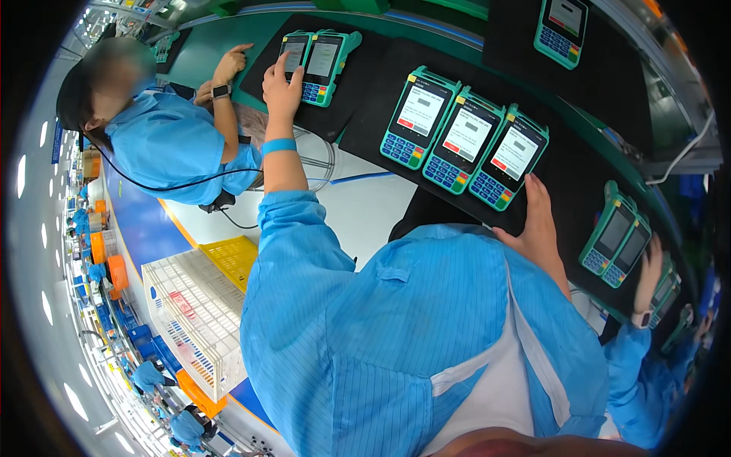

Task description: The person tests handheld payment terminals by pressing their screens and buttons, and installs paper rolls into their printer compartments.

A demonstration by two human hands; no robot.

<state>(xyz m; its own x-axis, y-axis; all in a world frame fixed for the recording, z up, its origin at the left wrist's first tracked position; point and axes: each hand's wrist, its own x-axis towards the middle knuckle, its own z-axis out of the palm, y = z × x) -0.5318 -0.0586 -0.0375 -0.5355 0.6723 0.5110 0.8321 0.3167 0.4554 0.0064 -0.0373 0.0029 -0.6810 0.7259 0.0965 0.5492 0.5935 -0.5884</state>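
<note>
My left hand (283, 90) is stretched out to the left with its fingers apart, the index finger over the screen of a green-framed card payment terminal (295, 46). A second payment terminal (323, 61) stands right beside it. My right hand (533, 221), thumb and fingers spread, rests at the lower right edge of another payment terminal (509, 157), gripping nothing. That one is the rightmost of three in a row, with a middle terminal (464, 140) and a left terminal (420, 118). All three have lit white screens with a red button, above blue keypads.
Black mats (365, 87) cover the green bench. Another terminal (562, 30) lies at the far side. A co-worker (167, 137) sits at left; another person's hand (649, 274) is by two terminals (615, 236) at right. White and yellow baskets (202, 305) stand at lower left.
</note>
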